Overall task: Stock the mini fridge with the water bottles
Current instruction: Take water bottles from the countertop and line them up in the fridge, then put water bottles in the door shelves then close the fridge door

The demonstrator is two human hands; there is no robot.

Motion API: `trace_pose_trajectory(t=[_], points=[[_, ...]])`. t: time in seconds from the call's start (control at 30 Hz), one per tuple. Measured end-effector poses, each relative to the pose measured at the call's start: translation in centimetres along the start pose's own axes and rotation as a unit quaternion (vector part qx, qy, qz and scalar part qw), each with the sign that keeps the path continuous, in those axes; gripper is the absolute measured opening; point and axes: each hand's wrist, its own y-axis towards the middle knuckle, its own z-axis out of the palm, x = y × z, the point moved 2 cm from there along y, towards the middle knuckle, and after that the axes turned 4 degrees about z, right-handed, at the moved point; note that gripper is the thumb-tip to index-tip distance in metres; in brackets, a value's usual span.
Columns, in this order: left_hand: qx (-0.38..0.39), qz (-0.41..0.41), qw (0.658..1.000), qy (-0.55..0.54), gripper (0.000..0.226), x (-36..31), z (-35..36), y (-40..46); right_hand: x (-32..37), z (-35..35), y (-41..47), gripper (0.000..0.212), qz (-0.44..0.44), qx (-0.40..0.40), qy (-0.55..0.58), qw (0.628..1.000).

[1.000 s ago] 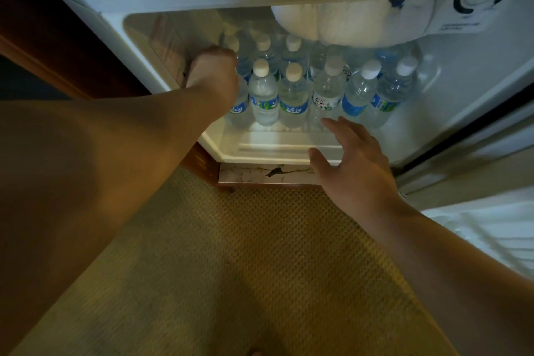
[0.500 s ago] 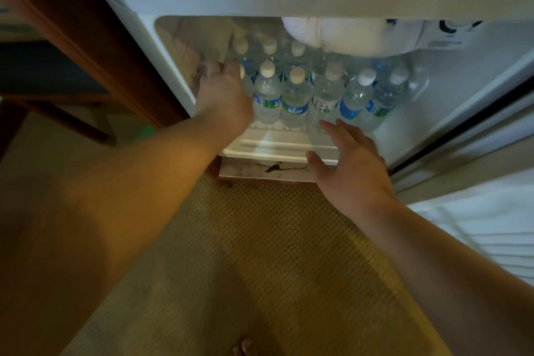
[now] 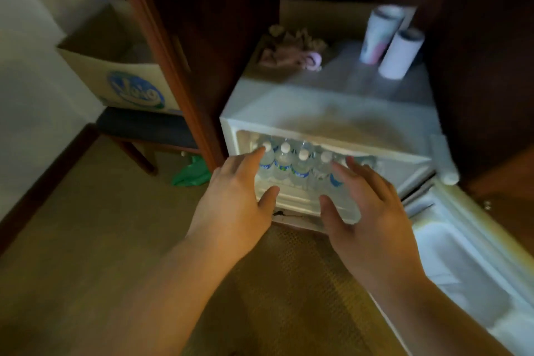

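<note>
The white mini fridge stands open inside a dark wooden cabinet. Several clear water bottles with white caps and blue-green labels stand upright in rows on its lit floor. My left hand hovers in front of the fridge's left side, fingers spread, holding nothing. My right hand hovers in front of the right side, fingers apart and empty, hiding the rightmost bottles. Both hands are outside the compartment.
The fridge door swings open to the right. Two cups and a crumpled cloth sit on the fridge top. A cardboard box rests on a chair at left, with a green bag on the carpet below.
My left hand has come out of the fridge's back left corner. Both hands have drawn back to the fridge's front. The view has pulled back and up, showing the fridge top and the room.
</note>
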Motion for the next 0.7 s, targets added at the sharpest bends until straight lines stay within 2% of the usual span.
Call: trace_pose_trajectory(t=[0.37,0.53,0.7], points=[[-0.080,0.101,0.992,0.005,0.061,-19.1,-23.2,-3.2,15.1,-25.0,0.6,0.057,-0.077,-0.077,0.060,0.992],[-0.119,0.108,0.987,-0.004,0.070,-25.3,-29.3,-4.1,18.4,-32.4,1.1,0.062,-0.068,-0.058,0.054,0.995],[-0.130,0.125,0.983,-0.019,0.066,-30.0,-33.3,-4.2,20.2,-38.2,1.3,0.065,-0.058,-0.055,0.015,0.997]])
